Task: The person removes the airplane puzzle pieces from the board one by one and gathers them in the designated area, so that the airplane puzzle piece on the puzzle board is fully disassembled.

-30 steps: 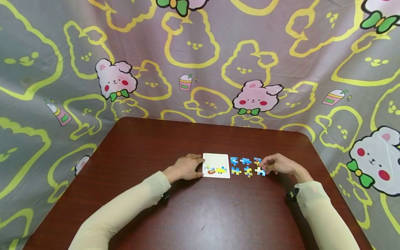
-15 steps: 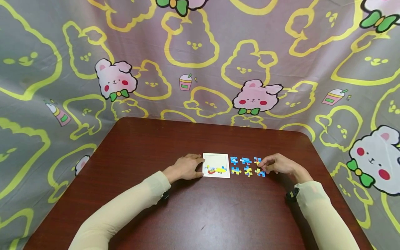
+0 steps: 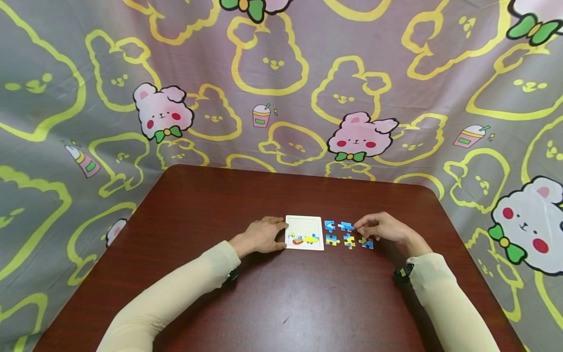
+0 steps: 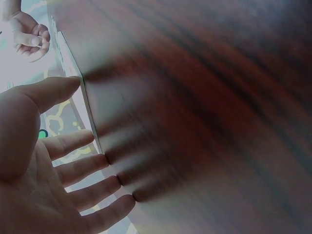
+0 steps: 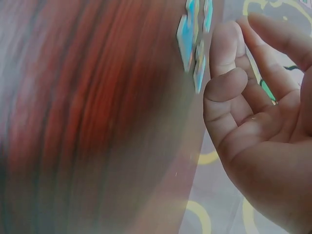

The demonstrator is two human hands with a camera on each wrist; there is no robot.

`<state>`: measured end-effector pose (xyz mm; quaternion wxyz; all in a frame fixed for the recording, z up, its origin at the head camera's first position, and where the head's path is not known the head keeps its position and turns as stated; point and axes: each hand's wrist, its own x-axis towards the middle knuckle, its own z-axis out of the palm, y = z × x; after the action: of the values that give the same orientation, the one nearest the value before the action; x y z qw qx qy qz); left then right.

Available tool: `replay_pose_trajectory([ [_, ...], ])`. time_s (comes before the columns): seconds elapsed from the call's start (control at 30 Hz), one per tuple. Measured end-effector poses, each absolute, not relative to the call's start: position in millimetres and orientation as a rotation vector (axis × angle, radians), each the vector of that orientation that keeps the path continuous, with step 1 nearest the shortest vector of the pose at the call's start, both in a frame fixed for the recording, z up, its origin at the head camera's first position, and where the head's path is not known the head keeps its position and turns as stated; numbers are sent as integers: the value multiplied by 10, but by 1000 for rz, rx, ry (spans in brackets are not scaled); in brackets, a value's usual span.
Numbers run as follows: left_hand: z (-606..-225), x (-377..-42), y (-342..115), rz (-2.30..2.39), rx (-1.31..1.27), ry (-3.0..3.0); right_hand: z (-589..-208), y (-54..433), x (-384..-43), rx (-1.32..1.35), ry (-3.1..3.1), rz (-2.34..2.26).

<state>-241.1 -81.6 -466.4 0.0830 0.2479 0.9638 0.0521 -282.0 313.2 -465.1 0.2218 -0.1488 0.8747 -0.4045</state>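
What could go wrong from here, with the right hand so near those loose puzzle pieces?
The right hand could nudge the loose puzzle pieces out of their rows, since some lie close to its fingertips. The puzzle board might slide if pushed, as the left hand appears to touch only its left edge.

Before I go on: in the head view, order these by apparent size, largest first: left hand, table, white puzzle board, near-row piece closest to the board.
1. Table, by far.
2. Left hand and white puzzle board: too alike to rank.
3. Near-row piece, smallest.
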Motion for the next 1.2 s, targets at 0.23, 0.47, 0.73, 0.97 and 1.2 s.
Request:
replay_pose_trajectory([
  [0.23,-4645,-2406,-820,152,741,2878,-4627,2921,-2843,-403,2399,-1177],
  [0.47,-4639,-2418,-814,148,745,2875,-4595,2710,-2878,-405,2371,-1209],
  [0.73,-4622,-2413,-809,138,741,2873,-4556,2441,-2894,-469,2396,-1184],
  [0.97,-4608,-2401,-809,136,735,2864,-4598,2227,-2902,-493,2383,-1178],
  [1.2,-4619,-2406,-803,132,734,2868,-4615,2009,-2858,-512,2343,-1192],
])
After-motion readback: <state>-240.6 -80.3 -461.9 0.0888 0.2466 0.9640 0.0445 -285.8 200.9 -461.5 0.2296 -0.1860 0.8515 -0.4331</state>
